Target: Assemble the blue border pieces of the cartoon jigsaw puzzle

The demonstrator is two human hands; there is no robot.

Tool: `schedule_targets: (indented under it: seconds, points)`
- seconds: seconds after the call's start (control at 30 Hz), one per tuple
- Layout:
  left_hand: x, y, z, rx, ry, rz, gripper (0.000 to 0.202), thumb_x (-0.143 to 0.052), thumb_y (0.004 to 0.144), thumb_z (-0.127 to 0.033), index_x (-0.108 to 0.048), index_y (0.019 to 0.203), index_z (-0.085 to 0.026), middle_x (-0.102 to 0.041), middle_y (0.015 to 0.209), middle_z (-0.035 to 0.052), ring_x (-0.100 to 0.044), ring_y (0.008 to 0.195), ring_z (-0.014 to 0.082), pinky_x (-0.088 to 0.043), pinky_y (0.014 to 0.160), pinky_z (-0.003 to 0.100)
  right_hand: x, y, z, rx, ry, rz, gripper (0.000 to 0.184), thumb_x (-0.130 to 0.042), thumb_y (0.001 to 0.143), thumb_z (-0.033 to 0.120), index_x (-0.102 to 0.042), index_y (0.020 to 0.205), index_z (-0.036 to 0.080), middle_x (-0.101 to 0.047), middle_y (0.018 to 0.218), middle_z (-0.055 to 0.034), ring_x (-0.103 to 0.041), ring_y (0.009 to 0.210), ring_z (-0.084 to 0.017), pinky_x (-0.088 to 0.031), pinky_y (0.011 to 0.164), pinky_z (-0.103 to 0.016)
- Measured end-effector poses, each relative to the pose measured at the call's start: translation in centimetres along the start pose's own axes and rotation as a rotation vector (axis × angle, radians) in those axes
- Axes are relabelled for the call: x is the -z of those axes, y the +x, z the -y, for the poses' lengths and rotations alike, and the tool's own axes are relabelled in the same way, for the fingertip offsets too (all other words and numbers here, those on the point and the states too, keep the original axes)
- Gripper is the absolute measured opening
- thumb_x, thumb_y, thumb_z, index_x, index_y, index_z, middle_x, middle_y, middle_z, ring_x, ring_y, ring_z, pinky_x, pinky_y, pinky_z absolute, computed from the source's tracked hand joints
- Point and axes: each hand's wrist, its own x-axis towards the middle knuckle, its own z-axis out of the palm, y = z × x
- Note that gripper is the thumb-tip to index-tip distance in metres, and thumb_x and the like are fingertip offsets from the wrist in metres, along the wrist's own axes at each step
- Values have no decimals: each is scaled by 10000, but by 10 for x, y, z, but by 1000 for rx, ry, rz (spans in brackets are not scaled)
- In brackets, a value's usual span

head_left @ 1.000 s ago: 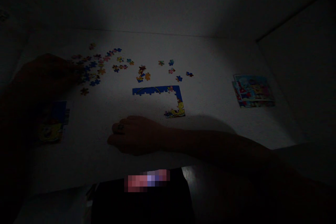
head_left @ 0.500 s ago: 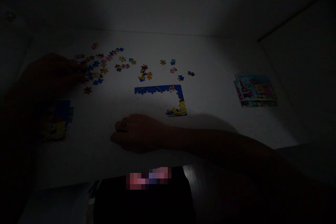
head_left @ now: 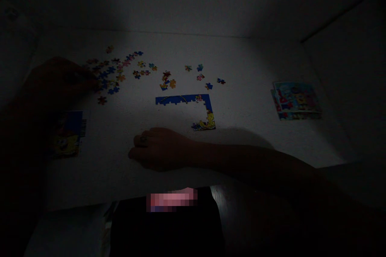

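Observation:
My left hand [head_left: 68, 78] is at the left edge of a scattered pile of loose jigsaw puzzle pieces [head_left: 104, 74], its fingertips pinched together among them. Whether a piece sits between those fingers is too dark to make out. Curled closed, my right hand [head_left: 161, 149] rests on the table below the partly joined puzzle border [head_left: 183, 98], with nothing visible in it. That border has a blue top strip, a right side and a short yellow part of the bottom. Several more loose puzzle pieces [head_left: 167, 75] lie above it.
Beneath my left forearm lies a picture card [head_left: 68, 136] with a yellow character and a barcode. Two overlapping colourful picture cards [head_left: 297, 98] lie at the right of the white table [head_left: 241, 100]. A wall [head_left: 187, 4] rises behind, and the scene is dim.
My left hand's fingers have drawn closer together at the pile's edge. My right hand stays in place. The whole view has shifted slightly.

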Motion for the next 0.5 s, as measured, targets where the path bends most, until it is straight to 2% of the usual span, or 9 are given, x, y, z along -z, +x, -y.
schedule_targets:
  seconds: [0.13,0.37,0.5]
  points:
    - [1,-5,1,-48,-3,2,711,-358,833,-691,-695,1186,-173,-606,1220,68,-646,1134,312,-520,1028,478,-2,0,0,-6,0,10,227,-480,1048,239,-639,1182,150,-696,1095,-129,-640,935,-206,-460,769,-347]
    - [1,-4,7,-71,-15,20,627,-388,872,-612,-699,1209,-184,-622,1283,46,-634,1181,289,-488,1088,437,-5,-1,-2,11,-6,-31,245,-439,1060,239,-616,1207,157,-691,1075,-115,-635,920,-205,-454,745,-343]
    - [1,-6,5,-101,-21,-30,578,-423,896,-563,-707,1219,-177,-639,1287,64,-622,1208,300,-486,1086,438,-2,-1,-1,1,-6,-2,239,-454,1056,234,-616,1213,156,-691,1112,-122,-639,922,-202,-451,747,-344]
